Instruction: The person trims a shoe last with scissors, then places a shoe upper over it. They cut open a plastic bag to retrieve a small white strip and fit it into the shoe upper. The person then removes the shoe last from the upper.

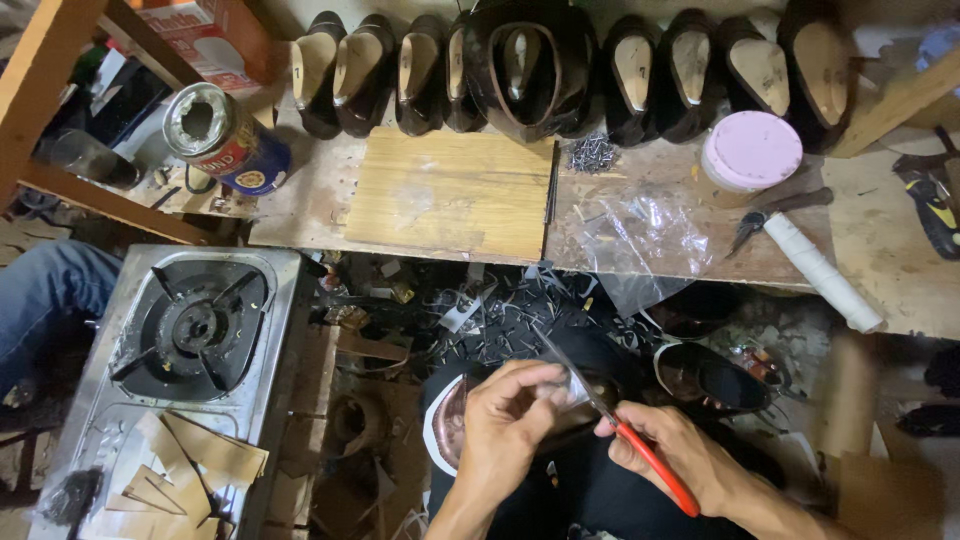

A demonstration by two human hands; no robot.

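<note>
Workshop, seen from above the worker's lap. The left hand [505,425] is curled over a dark brown shoe upper [452,425] that lies on the lap, below the desk edge; its grip pinches a small pale scrap [572,388] between thumb and fingertips. The right hand [680,455] has its grip closed around the red handles of a pair of scissors [610,410], whose blades point up and to the left, crossing the scrap. The two hands are close together, nearly touching at the scrap.

Just beside the right hand, a finished dark shoe [715,378] sits opening-up among offcuts on the floor.

On the wooden desk [880,250] above: a bare pale board [455,195] lies at centre, a pile of small nails [592,153] next to its upper right corner, and a crumpled clear plastic bag [640,240] hangs over the front edge. A pink-lidded tub [752,150] stands to the right, with a white roll [822,270] and pliers [775,212] just below it. A row of dark shoes on lasts [560,70] lines the back (count unclear at the ends). An open tin can [225,135] lies tilted at the left.

Lower left: a single-burner gas stove [195,325], cardboard pieces [185,465] on its steel top.
</note>
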